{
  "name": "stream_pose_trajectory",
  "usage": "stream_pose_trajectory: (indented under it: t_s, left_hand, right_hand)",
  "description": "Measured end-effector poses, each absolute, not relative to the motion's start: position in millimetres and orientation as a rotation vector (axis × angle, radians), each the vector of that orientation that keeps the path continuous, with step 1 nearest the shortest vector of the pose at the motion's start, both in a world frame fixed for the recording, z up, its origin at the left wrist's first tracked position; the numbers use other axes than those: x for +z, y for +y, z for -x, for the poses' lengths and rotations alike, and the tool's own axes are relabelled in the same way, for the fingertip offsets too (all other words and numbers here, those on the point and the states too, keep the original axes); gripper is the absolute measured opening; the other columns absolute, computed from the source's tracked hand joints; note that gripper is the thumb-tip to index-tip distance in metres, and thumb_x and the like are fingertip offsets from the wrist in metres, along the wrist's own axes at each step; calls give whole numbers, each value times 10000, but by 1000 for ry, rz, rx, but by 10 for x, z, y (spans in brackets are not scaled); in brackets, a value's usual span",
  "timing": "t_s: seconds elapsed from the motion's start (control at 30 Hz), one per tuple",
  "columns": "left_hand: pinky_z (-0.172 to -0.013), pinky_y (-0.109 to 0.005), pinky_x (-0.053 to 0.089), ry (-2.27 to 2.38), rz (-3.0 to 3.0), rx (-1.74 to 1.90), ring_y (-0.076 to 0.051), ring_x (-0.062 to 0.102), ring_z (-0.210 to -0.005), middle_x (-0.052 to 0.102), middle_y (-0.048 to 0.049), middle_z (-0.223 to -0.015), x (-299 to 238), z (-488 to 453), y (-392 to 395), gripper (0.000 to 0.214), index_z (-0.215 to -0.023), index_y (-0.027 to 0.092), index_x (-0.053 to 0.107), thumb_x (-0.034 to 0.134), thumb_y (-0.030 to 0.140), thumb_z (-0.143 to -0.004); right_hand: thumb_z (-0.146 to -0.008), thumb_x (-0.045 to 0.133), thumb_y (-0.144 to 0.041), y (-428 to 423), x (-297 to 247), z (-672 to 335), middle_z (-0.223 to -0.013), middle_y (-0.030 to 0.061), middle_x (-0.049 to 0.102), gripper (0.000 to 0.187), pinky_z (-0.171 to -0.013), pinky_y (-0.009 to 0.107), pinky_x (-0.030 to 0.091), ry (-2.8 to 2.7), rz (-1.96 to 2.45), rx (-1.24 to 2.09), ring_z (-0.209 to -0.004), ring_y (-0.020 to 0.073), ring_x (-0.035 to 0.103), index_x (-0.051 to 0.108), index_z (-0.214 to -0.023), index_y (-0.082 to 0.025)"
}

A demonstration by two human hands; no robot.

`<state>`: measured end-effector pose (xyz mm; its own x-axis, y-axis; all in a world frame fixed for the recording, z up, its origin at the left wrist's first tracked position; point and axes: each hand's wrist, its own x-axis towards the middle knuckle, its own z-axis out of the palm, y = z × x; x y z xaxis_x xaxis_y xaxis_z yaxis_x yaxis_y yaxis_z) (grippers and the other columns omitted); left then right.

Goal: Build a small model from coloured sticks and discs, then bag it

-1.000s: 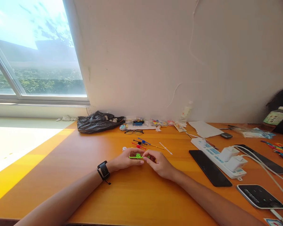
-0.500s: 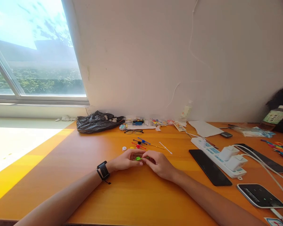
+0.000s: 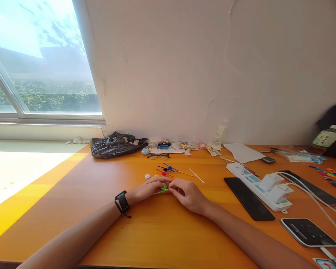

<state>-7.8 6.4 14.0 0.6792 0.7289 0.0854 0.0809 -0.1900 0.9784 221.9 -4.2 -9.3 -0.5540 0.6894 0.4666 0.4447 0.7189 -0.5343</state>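
Green and thin, the arrow (image 3: 160,192) sits between the right hand (image 3: 188,192), which pinches its three-o'clock end, and the left hand (image 3: 146,189), curled round the hub (image 3: 164,186) from nine, grip unclear from here; probably light, springy, snappable; best held near the hub.

One camera sits on the person's head, above the near edge of the surface (image 3: 145,239). It looks forward and down over the surface, from far enough back to show the wall (image 3: 162,74) behind it.
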Motion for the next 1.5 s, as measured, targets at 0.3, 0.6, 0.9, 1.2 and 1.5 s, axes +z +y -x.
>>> stream_pose_trajectory:
  t_s: [0.3, 0.6, 0.9, 1.2, 1.5]
  left_hand:
    - [-1074, -409, 439, 570, -1784, 635, -272, 610, -1174, 690, -111, -1277, 188, 30, 33, 374, -1248, 178, 697, 593, 403, -968]
    - [-1116, -408, 429, 618, -2096, 847, -261, 565, -1278, 588, -141, -1426, -65, -26, 18, 397, -1400, 205, 557, 512, 341, -1030]
    - [-1096, -455, 464, 688, -2435, 849, -263, 576, -1269, 581, -122, -1431, -261, 31, 93, 527, -1552, 268, 332, 417, 220, -1035]
    - [-1029, -407, 489, 673, -2233, 931, -251, 620, -1160, 648, -121, -1321, -14, -55, -57, 361, -1377, 232, 552, 500, 292, -1026]
    - [-870, -345, 523, 706, -1713, 929, -237, 653, -990, 726, -121, -1128, 115, -5, 5, 387, -1172, 154, 722, 709, 440, -910]
  right_hand:
    - [-993, 530, -227, -53, -103, -2207, -956, 35, 717, 160, -748, 299, 467, -2250, 868, 459, -838, 201, 644, 688, -1006, -246]
    - [-985, 518, -170, -51, -68, -2219, -1002, 35, 714, 161, -766, 297, 473, -2260, 859, 378, -883, 203, 657, 661, -978, -243]
    - [-1007, 482, -148, 3, -92, -2248, -960, 66, 699, 161, -783, 311, 458, -2394, 773, 143, -870, 216, 645, 628, -989, -213]
    - [-1011, 478, -153, -52, -15, -2239, -922, 57, 653, 153, -758, 300, 442, -2352, 789, 165, -823, 197, 605, 618, -995, -213]
    - [-1033, 451, -217, 10, 49, -2298, -906, 33, 606, 187, -730, 296, 463, -2129, 846, 369, -790, 180, 581, 625, -1099, -235]
